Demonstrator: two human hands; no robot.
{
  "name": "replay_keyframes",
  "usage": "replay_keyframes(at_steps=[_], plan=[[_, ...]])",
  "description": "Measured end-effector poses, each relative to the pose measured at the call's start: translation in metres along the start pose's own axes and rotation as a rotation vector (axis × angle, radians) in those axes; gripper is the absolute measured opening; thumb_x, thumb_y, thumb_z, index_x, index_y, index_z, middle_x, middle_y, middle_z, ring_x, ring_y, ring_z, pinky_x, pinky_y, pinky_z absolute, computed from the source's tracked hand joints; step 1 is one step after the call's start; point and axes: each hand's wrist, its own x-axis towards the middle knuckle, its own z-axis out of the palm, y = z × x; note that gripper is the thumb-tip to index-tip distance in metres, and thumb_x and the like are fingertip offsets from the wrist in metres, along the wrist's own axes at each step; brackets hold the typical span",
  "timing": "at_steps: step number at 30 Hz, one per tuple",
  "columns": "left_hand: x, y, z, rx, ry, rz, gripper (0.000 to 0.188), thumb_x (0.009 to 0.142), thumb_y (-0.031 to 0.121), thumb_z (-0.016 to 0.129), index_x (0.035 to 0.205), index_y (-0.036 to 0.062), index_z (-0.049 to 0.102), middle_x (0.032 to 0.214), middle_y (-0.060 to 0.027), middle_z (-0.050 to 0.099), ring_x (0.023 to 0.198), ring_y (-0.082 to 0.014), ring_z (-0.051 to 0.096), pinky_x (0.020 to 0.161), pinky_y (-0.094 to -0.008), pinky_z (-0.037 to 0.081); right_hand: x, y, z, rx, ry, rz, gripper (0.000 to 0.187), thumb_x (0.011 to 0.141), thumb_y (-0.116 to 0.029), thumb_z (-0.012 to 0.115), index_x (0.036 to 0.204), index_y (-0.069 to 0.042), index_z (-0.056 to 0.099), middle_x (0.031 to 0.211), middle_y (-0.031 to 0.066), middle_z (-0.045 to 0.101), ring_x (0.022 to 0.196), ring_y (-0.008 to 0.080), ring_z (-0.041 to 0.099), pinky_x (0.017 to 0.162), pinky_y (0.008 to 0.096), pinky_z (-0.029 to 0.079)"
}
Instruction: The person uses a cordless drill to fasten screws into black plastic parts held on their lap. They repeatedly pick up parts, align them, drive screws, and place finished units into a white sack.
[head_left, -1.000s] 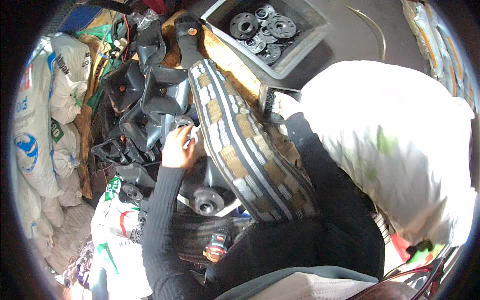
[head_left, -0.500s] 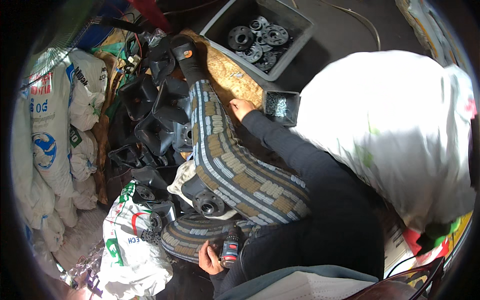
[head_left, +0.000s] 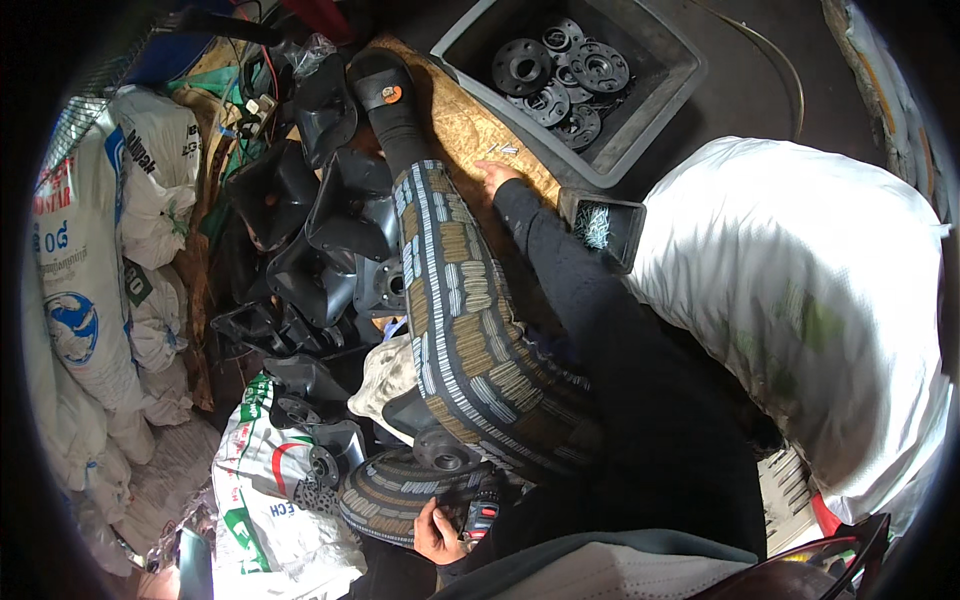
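My right hand [head_left: 495, 178] reaches forward beyond my outstretched leg. Its fingers extend over the tan board [head_left: 460, 125], just short of a few loose screws [head_left: 505, 150], and hold nothing that I can see. Low in the view, my left hand [head_left: 440, 535] is curled at a cordless drill [head_left: 483, 512], whose handle is mostly hidden. A black part with a round holed flange [head_left: 440, 450] lies between my legs, against a pale cloth [head_left: 388, 385]. Beside the right forearm stands a small dark box [head_left: 625, 238] with many screws in it.
Several black flared parts [head_left: 350, 205] are heaped left of my leg. A grey bin [head_left: 605, 178] holding round black flanges stands at the top. White sacks [head_left: 85, 290] line the left; a big white sack [head_left: 790, 300] bulges on the right. A printed sack [head_left: 285, 540] lies lower left.
My right hand has moved forward to the loose screws, and its fingers have stretched out. My left hand stays by the drill. The whole view has shifted a little.
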Motion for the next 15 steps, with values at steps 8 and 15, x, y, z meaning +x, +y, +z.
replay_keyframes(at_steps=[8, 15], plan=[[-0.019, 0.0, -0.01, -0.109, -0.061, -0.013, 0.018, 0.093, 0.012, 0.055, 0.104, 0.0012, 0.066, 0.076, -0.0097, 0.065, 0.067, -0.0185, 0.063, 0.061, -0.0297, 0.048, -0.084, -0.034, -0.003, 0.424, -0.126, 0.052, 0.032, 0.096, -0.017, 0.049, 0.126, -0.007, 0.056, 0.06, -0.0044, 0.043, 0.048, 0.0086, 0.038, 0.042, 0.0249, 0.032], [-0.078, -0.027, -0.025, -0.133, -0.151, 0.124, 0.02, 0.093, 0.015, 0.055, 0.104, 0.0032, 0.066, 0.084, -0.0145, 0.064, 0.074, -0.0273, 0.064, 0.068, -0.0331, 0.049, -0.296, -0.105, 0.003, 0.392, -0.535, -0.168, 0.04, 0.093, -0.005, 0.043, 0.133, -0.001, 0.047, 0.099, 0.0072, 0.065, 0.093, 0.019, 0.064, 0.07, 0.0278, 0.056]])
